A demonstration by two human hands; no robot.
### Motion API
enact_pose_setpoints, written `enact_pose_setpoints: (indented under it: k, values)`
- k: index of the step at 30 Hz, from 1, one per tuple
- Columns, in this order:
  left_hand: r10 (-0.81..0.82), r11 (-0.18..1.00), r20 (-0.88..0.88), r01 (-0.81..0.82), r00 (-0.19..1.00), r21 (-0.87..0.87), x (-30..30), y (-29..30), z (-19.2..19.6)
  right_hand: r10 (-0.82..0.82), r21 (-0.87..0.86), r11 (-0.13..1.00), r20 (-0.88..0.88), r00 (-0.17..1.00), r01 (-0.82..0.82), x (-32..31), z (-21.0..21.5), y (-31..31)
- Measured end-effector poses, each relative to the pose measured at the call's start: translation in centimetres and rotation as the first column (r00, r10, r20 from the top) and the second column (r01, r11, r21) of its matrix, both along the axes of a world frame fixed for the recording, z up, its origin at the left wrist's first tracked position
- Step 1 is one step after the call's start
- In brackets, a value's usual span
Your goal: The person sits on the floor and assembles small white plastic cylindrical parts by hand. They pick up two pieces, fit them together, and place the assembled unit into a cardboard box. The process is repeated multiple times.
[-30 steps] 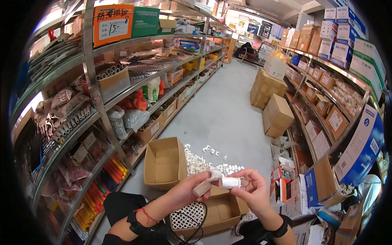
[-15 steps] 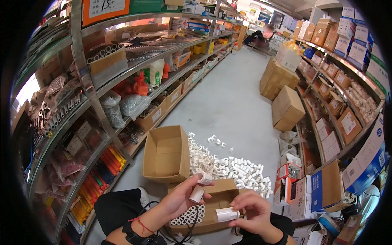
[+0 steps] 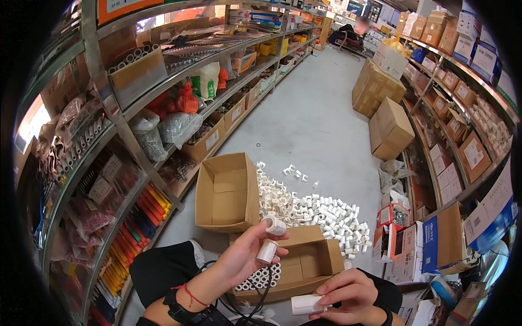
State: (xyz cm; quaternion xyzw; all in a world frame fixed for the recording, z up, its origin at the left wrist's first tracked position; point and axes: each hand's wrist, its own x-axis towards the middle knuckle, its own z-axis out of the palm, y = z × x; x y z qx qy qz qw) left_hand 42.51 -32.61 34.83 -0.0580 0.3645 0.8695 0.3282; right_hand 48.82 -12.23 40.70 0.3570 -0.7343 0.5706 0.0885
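My left hand (image 3: pixel 246 259) is closed on two white plastic pipe fittings: an upper fitting (image 3: pixel 276 225) by the index finger and a lower fitting (image 3: pixel 267 252) beneath it. Between the thumb and fingers of my right hand (image 3: pixel 352 298) is another white pipe fitting (image 3: pixel 306 305), lying sideways just in front of the near cardboard box (image 3: pixel 283 294). Inside that box, several white fittings (image 3: pixel 262 278) stand on end in rows at its left side, partly hidden by my left hand and a black cable. Bare cardboard shows in its right part.
Beyond the box, a heap of white fittings (image 3: pixel 338 221) lies on the floor beside a pile of white pipe clips (image 3: pixel 272 190). A taller open carton (image 3: pixel 225 187) stands at left. Shelving (image 3: pixel 125 114) lines the left; cartons (image 3: pixel 394 127) and racks line the right. A person sits far off.
My right hand has moved down and toward me with its fitting, farther from my left hand. The left hand keeps its two fittings. The whole view has shifted slightly.
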Motion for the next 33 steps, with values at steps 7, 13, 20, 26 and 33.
enact_pose_setpoints:
  k: [7,13,20,26,33]
  values:
    - [0.016,0.998,-0.026,-0.017,1.0,-0.053,-0.2,0.1,0.8,0.033,-0.222,0.974,-0.016,0.999,-0.036,0.5,-1.4,-0.5]
    - [0.079,0.997,-0.043,-0.078,0.996,0.015,-0.3,-0.5,0.4,-0.019,-0.028,0.999,0.091,0.996,0.021,0.0,-2.8,0.1]
    - [0.214,0.976,0.03,-0.213,0.976,-0.038,-0.6,-0.9,-0.3,-0.298,0.386,0.92,0.574,0.762,0.069,-8.2,-16.5,1.0]
    - [0.201,0.98,0.023,-0.2,0.979,-0.013,0.5,-1.8,1.0,-0.54,0.826,0.557,0.439,0.718,-0.086,-8.1,-35.2,6.4]
    - [0.231,0.972,0.078,-0.227,0.97,-0.065,0.8,-3.2,0.8,-0.487,0.816,0.516,0.529,0.695,-0.259,-2.5,-40.5,3.2]
